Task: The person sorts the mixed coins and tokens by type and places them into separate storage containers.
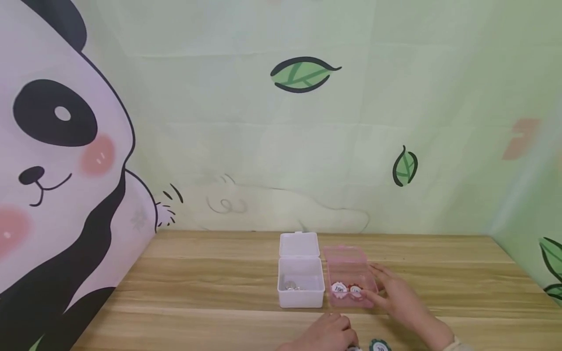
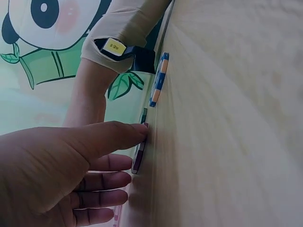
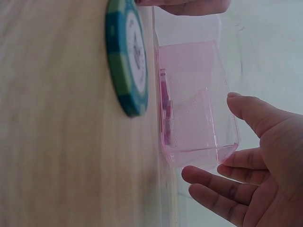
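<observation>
My left hand (image 1: 329, 334) is low at the front of the table. In the left wrist view its thumb and forefinger pinch a dark red poker chip (image 2: 138, 158) seen edge-on; the other fingers extend loosely. My right hand (image 1: 401, 300) holds the right front corner of an open translucent pink box (image 1: 347, 270). The thumb is on its front rim and the fingertips are at its right wall. Inside lie red-and-white poker chips (image 1: 339, 289). A green poker chip (image 1: 379, 345) lies on the table between the hands.
Left of the pink box stands an open white box (image 1: 300, 298) with a few clear or silvery round pieces (image 1: 291, 285) at its bottom. In the left wrist view, a blue-and-orange chip (image 2: 159, 80) is nearby. A panda-printed cloth (image 1: 246, 122) backs the wooden table (image 1: 197, 287).
</observation>
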A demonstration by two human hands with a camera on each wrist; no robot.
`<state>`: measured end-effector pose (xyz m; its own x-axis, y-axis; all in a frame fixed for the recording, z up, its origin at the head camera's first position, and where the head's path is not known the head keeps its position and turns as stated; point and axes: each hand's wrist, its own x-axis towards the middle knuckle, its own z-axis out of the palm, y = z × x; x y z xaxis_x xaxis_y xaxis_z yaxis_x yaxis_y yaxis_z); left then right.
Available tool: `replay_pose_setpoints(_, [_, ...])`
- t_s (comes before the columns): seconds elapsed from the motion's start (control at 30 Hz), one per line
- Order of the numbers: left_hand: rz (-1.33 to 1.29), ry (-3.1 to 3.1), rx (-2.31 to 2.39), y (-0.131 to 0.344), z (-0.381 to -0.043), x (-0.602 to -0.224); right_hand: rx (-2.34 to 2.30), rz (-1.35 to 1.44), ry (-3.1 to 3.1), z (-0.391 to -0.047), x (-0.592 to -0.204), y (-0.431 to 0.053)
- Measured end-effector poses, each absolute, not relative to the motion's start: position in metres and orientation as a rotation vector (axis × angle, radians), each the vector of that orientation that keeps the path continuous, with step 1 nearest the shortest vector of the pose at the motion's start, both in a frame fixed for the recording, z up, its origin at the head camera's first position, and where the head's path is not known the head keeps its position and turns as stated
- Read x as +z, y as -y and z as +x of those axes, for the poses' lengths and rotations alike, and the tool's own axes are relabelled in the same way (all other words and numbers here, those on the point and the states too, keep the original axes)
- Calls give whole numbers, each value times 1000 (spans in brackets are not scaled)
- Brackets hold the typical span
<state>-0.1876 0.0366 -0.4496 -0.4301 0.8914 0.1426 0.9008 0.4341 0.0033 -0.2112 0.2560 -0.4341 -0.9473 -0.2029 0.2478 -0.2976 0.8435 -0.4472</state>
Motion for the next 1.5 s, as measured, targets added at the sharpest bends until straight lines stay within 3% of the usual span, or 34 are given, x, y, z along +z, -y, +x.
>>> replay_pose_setpoints(1.5, [-1534,2527,-121,-40,-185,-445,715,403,2814,-210,-434,-255])
